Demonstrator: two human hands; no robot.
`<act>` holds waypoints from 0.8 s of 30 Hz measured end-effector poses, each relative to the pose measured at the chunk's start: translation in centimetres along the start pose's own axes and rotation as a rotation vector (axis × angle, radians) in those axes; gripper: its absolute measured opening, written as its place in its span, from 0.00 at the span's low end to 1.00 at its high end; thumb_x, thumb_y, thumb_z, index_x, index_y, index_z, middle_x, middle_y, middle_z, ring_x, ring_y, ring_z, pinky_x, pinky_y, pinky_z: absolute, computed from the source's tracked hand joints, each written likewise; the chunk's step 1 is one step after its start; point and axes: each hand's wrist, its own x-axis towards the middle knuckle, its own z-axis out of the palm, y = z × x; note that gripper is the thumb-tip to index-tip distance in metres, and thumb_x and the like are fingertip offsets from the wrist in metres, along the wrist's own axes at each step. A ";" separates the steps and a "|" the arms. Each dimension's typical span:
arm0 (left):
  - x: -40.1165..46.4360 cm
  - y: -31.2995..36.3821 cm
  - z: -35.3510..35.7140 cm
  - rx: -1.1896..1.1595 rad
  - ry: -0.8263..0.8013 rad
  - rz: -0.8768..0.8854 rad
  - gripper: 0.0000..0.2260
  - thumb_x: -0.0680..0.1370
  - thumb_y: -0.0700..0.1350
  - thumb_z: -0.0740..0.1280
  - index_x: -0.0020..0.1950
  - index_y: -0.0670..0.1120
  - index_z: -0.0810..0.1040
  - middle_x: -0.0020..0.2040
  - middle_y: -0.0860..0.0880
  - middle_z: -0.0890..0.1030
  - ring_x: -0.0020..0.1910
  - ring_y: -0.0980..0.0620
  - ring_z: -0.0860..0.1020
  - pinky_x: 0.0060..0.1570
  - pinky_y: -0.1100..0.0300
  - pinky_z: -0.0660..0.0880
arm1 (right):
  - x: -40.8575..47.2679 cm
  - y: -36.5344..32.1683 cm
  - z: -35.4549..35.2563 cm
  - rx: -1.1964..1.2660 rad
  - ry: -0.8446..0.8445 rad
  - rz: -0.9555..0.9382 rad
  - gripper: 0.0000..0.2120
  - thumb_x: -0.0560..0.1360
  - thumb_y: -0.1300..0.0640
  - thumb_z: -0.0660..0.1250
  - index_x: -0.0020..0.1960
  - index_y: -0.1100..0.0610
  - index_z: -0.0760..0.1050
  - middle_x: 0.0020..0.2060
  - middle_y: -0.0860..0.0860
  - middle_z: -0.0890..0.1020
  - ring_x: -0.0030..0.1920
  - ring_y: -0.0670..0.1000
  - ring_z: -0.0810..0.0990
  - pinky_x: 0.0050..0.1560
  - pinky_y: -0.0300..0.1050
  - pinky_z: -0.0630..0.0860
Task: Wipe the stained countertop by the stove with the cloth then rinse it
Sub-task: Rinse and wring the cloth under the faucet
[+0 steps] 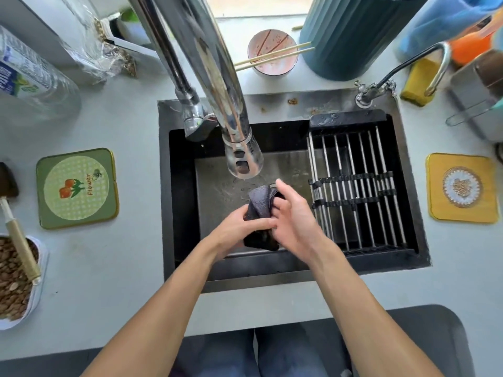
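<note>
A dark grey cloth [260, 205], bunched and wet-looking, is held over the steel sink [217, 170], just below the chrome faucet head [243, 159]. My left hand [236, 227] grips the cloth's lower left part. From the right, my right hand [292, 213] clasps it, fingers wrapped over the fabric. A thin trickle of water shows under the faucet head. The pale countertop [130, 257] surrounds the sink. No stove is in view.
A metal drying rack [359, 186] fills the sink's right half. A green coaster [77, 187] lies left, a yellow one [462, 187] right. A tub of nuts with a brush [16, 270] sits at far left. Bowl with chopsticks [272, 54], teal container [351, 31], small tap [381, 88] and sponge [420, 81] stand behind.
</note>
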 end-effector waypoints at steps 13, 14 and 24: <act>-2.5 0.6 -3.4 -0.421 -0.579 -0.310 0.12 0.79 0.51 0.76 0.57 0.45 0.83 0.42 0.48 0.82 0.57 0.38 0.86 0.60 0.31 0.80 | 2.8 2.6 -3.7 -1.615 -0.114 -1.094 0.34 0.73 0.64 0.69 0.78 0.52 0.71 0.84 0.54 0.60 0.77 0.55 0.71 0.71 0.50 0.75; -2.6 0.7 -3.4 -0.409 -0.580 -0.327 0.14 0.77 0.50 0.79 0.56 0.45 0.82 0.40 0.49 0.80 0.53 0.40 0.86 0.59 0.32 0.81 | 3.5 2.6 -3.2 -1.623 -0.138 -1.157 0.29 0.73 0.63 0.69 0.74 0.56 0.74 0.82 0.56 0.64 0.78 0.57 0.70 0.72 0.53 0.74; -2.8 2.0 -4.9 -0.219 -0.539 -0.383 0.11 0.78 0.40 0.74 0.57 0.45 0.76 0.42 0.48 0.78 0.48 0.47 0.86 0.48 0.48 0.83 | 5.2 -3.0 -2.0 -1.946 -0.379 -1.342 0.21 0.73 0.68 0.69 0.63 0.53 0.75 0.59 0.49 0.83 0.61 0.56 0.83 0.49 0.55 0.84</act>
